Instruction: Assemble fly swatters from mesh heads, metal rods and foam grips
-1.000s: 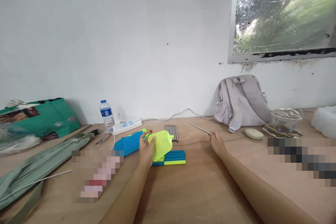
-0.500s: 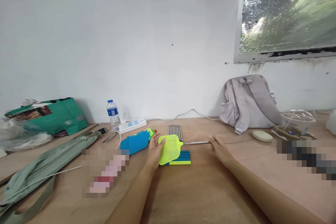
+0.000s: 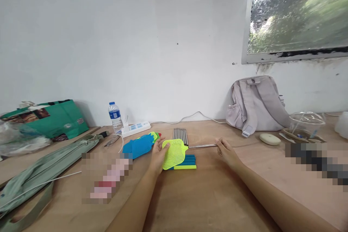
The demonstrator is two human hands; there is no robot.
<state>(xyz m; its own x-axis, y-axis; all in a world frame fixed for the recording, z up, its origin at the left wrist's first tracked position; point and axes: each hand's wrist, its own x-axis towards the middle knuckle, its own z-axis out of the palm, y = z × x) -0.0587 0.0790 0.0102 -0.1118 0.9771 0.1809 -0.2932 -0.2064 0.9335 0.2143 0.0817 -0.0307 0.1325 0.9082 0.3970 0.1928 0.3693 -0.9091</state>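
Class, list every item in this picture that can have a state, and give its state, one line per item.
Left hand: gripping the yellow swatter head.
Right hand: pinching the rod's end.
Yellow swatter head: held tilted, rod meeting its socket.
Metal rod: level, above the table.
Water bottle: upright, capped.
Backpack: leaning on the wall.
Power strip: lying flat, one plug in.
Green bag: lying on its side.

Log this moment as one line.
left hand: holds yellow swatter head | right hand: holds metal rod | rod meets head | above wooden table
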